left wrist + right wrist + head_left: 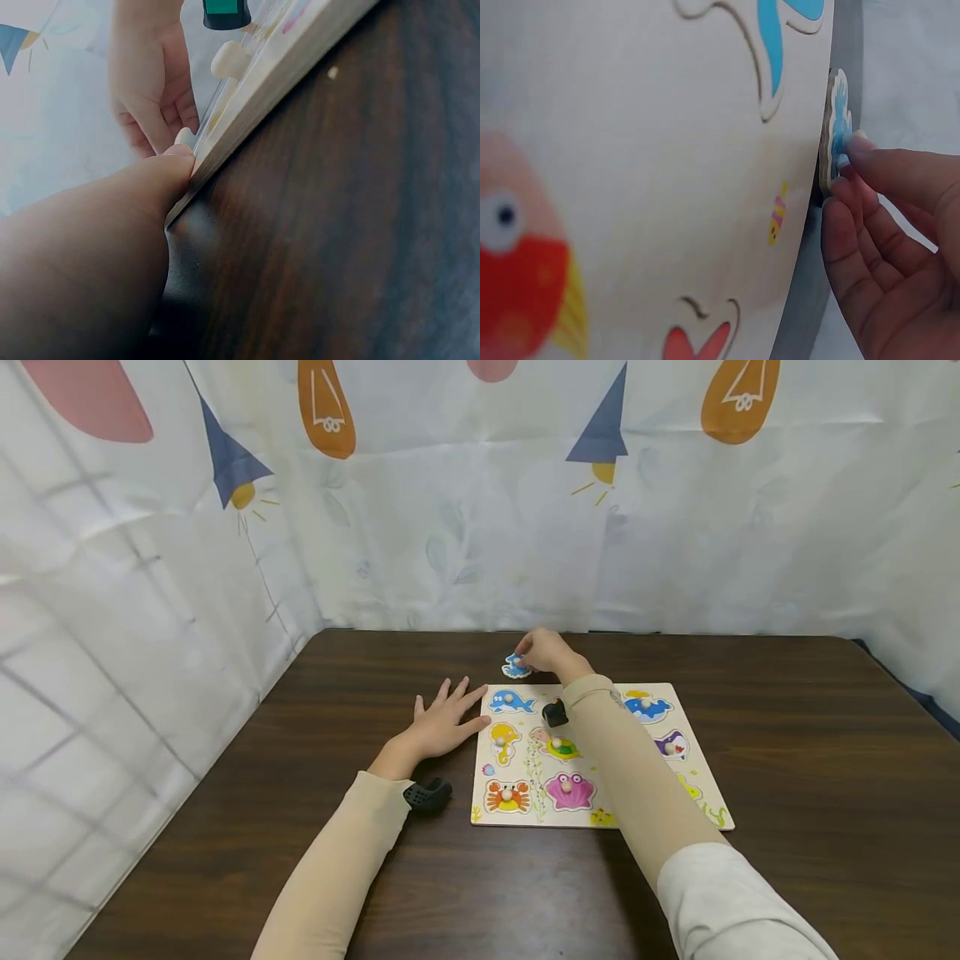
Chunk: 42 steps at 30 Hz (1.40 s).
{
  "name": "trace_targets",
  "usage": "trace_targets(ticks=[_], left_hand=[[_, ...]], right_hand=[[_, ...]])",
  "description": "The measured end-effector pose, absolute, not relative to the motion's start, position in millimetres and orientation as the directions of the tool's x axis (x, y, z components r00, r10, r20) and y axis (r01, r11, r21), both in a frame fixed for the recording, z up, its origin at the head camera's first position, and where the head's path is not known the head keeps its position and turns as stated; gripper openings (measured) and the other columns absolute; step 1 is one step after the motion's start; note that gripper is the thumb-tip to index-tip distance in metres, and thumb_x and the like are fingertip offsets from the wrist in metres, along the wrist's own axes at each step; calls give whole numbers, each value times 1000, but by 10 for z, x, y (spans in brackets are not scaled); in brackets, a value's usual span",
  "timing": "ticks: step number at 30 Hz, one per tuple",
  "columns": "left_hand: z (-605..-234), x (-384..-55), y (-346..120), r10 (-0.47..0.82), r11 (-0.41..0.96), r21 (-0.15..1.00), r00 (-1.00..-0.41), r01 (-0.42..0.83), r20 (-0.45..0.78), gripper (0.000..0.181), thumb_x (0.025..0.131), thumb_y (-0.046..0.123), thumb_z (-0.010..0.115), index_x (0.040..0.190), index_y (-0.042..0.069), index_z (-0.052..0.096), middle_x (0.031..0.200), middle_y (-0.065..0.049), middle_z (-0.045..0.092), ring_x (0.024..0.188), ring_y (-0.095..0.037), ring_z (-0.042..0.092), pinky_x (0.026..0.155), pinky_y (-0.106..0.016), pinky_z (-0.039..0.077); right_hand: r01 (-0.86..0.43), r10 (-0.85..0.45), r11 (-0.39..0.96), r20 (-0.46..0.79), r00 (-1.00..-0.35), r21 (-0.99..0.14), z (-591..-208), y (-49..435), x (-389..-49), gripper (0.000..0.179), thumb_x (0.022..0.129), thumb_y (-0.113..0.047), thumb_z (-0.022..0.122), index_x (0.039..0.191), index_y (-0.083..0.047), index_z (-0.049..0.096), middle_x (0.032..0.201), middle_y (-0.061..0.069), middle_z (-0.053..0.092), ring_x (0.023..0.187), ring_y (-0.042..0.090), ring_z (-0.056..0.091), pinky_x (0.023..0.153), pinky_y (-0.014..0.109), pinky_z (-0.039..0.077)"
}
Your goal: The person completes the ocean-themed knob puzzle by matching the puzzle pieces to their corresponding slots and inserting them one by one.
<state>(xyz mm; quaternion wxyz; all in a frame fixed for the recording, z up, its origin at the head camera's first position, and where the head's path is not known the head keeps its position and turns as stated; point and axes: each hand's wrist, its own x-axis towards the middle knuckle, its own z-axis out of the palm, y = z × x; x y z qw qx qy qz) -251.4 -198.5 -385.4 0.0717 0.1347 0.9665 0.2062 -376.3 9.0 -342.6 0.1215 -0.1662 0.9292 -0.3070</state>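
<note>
A pale wooden puzzle board [705,777] with sea-animal pictures lies on the table. My left hand [441,727] rests at its left edge with fingers spread, and in the left wrist view the thumb [177,157] touches the board's edge. Past the board's far edge, my right hand [551,653] pinches a blue puzzle piece [516,666] with a pale border. That blue piece [836,135] stands on edge in the right wrist view, thumb and fingertips on its picture side. The knob is mostly covered by the fingers. My right forearm hides part of the board.
Knobbed pieces sit in the board: a blue whale [510,702], a seahorse [504,745], a turtle [562,749], a crab [507,797] and a pink shell [570,792]. The dark wooden table [810,777] ends at a patterned curtain [487,543].
</note>
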Motion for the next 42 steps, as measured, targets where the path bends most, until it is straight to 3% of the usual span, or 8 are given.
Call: trace_targets(ticks=[8, 21, 29, 35, 42], left_hand=[[-3835, -2540, -1935, 293, 879, 413, -953, 239, -71, 68, 107, 55, 44, 166, 28, 24, 171, -9, 8, 156, -37, -4, 112, -75, -6], [-3852, -2533, -1824, 312, 872, 421, -946, 249, -86, 68, 107, 55, 44, 166, 28, 23, 172, -9, 7, 156, -37, -5, 113, -74, -7], [-3883, -2540, -1861, 308, 875, 414, -948, 250, -80, 68, 107, 55, 44, 166, 27, 23, 172, -9, 7, 156, -37, -4, 113, -75, -6], [-3877, -2519, -1915, 300, 877, 417, -950, 239, -85, 68, 107, 54, 45, 166, 26, 23, 171, -10, 7, 156, -38, -4, 112, -75, -7], [-3859, -2494, -1990, 301, 871, 429, -951, 241, -76, 71, 106, 55, 45, 166, 24, 24, 171, -13, 7, 156, -40, -4, 112, -76, -7]], right_hand=[[-221, -356, 782, -127, -926, -583, -3375, 116, -3769, 24, 101, -12, 68, 121, 0, 72, 115, 16, 69, 98, 28, 68, 86, 37, 55], [-283, -375, 844, -125, -919, -457, -3323, 230, -3750, 18, 103, -16, 67, 113, -3, 71, 103, 11, 70, 86, 22, 64, 79, 34, 53], [-388, -461, 806, -63, -885, -448, -3181, 413, -3704, 19, 103, -16, 66, 113, 0, 69, 104, 14, 69, 84, 24, 64, 77, 35, 53], [-466, -522, 771, -12, -853, -434, -3093, 577, -3601, 14, 102, -15, 67, 108, -2, 69, 92, 10, 66, 76, 22, 60, 76, 37, 50], [-531, -576, 728, 35, -817, -434, -3014, 732, -3428, 11, 101, -15, 68, 103, -3, 70, 88, 8, 64, 79, 23, 53, 74, 36, 46]])
